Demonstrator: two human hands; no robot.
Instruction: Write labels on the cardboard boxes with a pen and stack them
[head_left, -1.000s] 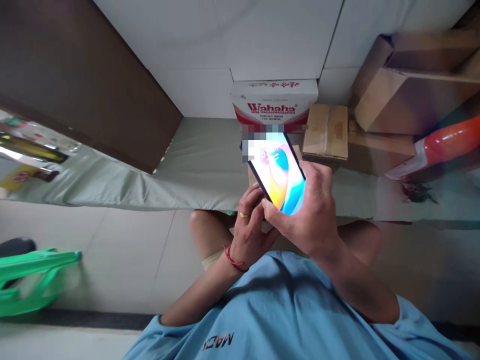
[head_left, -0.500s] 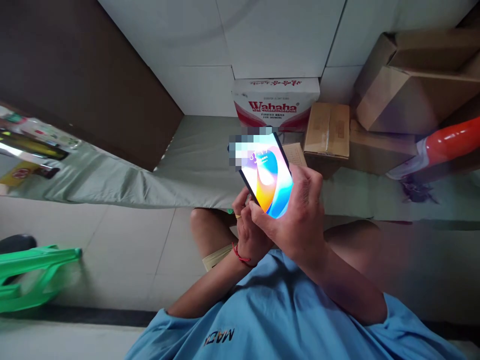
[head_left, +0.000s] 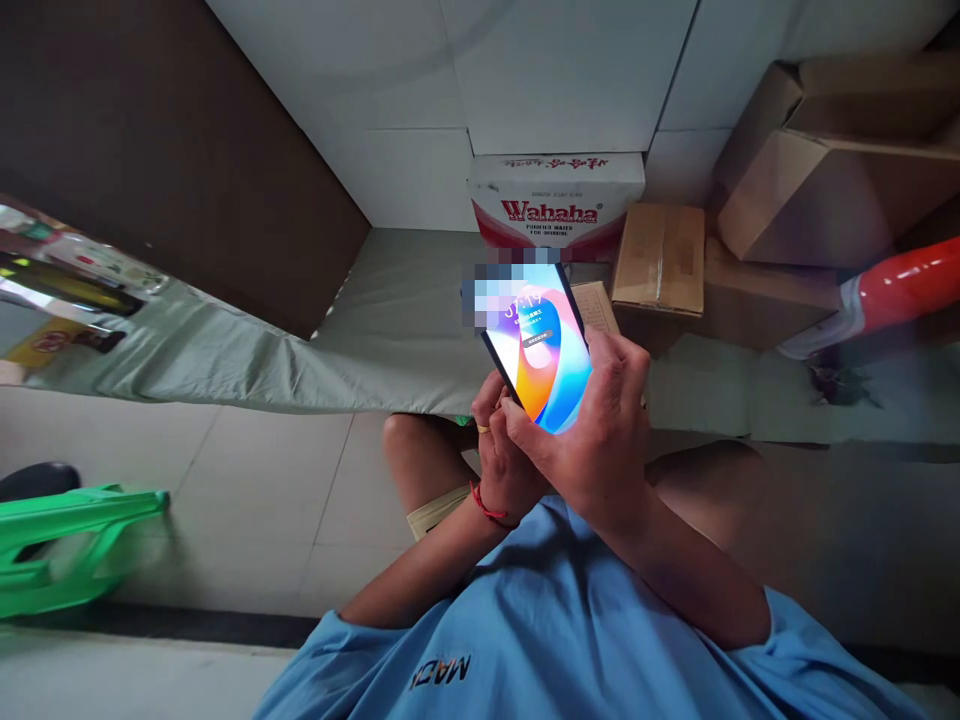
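A smartphone [head_left: 541,345] with a lit, colourful lock screen is tilted up in front of me, above my knees. My right hand [head_left: 600,430] wraps round its right edge and lower end, thumb lying on the bottom of the screen. My left hand [head_left: 501,450], with a gold ring and a red string at the wrist, is curled against the phone's lower left corner, partly hidden behind the right thumb. I am sitting, in a blue shirt [head_left: 570,630].
A pale green cloth [head_left: 390,330] covers a low surface ahead. On it stand a white and red Wahaha carton [head_left: 555,195], brown cardboard boxes [head_left: 660,260] [head_left: 825,170] and a red cylinder [head_left: 892,285]. A green plastic stool [head_left: 67,540] lies at the left on the tiled floor.
Both hands and the phone shifted slightly left and toward me, then steadied. A small notice now shows on the lock screen.
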